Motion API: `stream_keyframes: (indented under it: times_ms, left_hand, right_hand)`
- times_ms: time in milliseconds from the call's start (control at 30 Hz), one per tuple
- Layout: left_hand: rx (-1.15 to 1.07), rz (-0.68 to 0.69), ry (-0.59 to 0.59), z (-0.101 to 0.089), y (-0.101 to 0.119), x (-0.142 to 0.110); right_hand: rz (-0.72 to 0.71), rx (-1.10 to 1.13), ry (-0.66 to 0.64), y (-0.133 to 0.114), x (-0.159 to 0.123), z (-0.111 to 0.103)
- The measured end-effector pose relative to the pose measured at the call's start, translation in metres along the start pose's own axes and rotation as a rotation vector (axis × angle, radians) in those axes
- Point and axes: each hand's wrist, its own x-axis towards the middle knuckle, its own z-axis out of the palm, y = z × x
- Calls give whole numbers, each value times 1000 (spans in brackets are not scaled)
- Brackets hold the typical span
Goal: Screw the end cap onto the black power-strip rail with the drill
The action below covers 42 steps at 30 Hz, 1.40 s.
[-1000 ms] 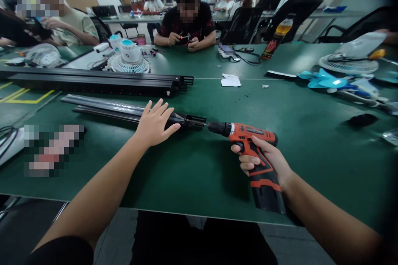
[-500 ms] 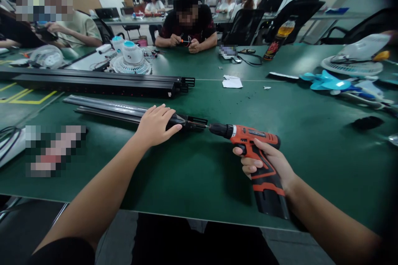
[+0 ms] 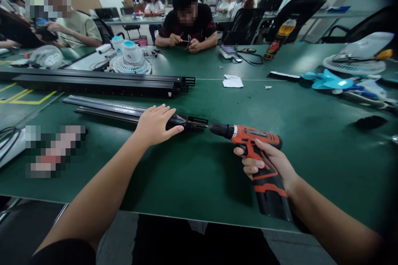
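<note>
My right hand is closed round the grip of a red and black cordless drill, a finger at its trigger. The drill points left, and its thin bit meets the slotted end of a long black bar lying on the table. My left hand lies flat across the bar near that end, fingers stretched out and thumb apart, pressing from above. Whether the bit tip sits inside the slots I cannot tell. The bar's far end extends to the left, with a glossy upper face.
More long black bars lie behind on the green table. White fan parts stand beyond them. Blue fan blades lie right. A paper scrap and a bottle are farther back. A co-worker sits opposite.
Hardly anything differs. The drill and my right hand have shifted very slightly to the right in view; my left hand stays on the bar.
</note>
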Motion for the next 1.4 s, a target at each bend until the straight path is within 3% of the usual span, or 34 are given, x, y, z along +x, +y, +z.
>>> stream_keyframes:
  times_ms: [267, 1400]
  left_hand:
    - [-15, 18, -10, 2, -2, -1]
    - [-61, -5, -64, -4, -4, -1]
  right_hand:
    - [-37, -84, -14, -1, 0, 1]
    - [-59, 37, 56, 0, -1, 6]
